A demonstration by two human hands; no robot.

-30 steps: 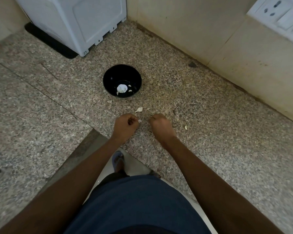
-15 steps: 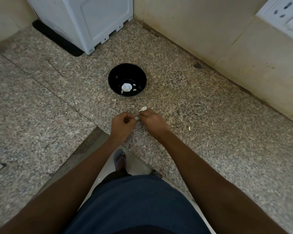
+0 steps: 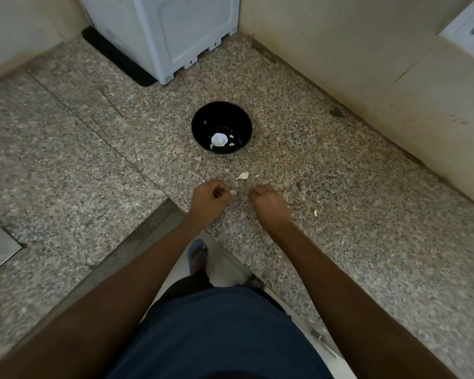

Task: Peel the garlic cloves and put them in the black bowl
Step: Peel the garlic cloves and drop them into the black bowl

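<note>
Hands have parted; left hand (image 3: 208, 198) pinches garlic clove (image 3: 233, 192).

The light is dim and flat, soft and without one clear source. The granite counter (image 3: 340, 214) reads grey-brown, brightest toward its far edge by the wall (image 3: 340, 45). Shadows are faint — only a soft dark patch lies under the white appliance (image 3: 175, 31) at the far left corner. The black bowl (image 3: 203, 124) shows small glints on its inner wall. Straight lines bow toward the frame edges — wide-angle distortion. The forearms (image 3: 353, 291) near the bottom look soft and slightly smeared.
</note>
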